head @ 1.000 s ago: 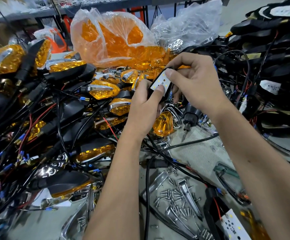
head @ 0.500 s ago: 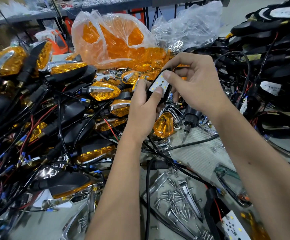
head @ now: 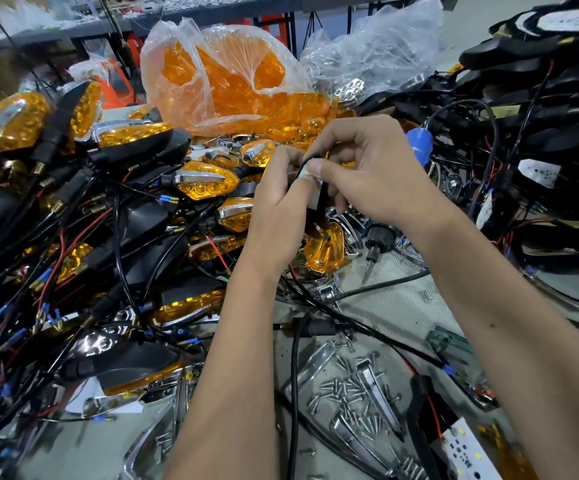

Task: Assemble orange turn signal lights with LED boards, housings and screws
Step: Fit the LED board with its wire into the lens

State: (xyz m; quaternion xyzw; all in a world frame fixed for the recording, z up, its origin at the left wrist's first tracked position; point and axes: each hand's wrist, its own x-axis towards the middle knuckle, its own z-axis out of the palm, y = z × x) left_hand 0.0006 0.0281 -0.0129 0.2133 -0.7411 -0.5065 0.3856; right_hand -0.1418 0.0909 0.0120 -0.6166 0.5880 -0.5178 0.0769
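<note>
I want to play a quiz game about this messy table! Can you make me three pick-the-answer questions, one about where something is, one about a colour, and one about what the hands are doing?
1. Where do the loose screws lie?
A. In the plastic bag
B. On the bench between the forearms
C. On the far shelf

2. What colour are the lenses in the plastic bag?
A. Orange
B. Green
C. Blue

3. What are the hands doing?
A. Resting flat
B. Both pinching the LED board
C. Turning a screw

Answers: 1 B, the screws lie scattered low between the arms. 2 A, orange shows through the clear plastic. 3 B, the left hand and right hand both pinch the white LED board.
</note>
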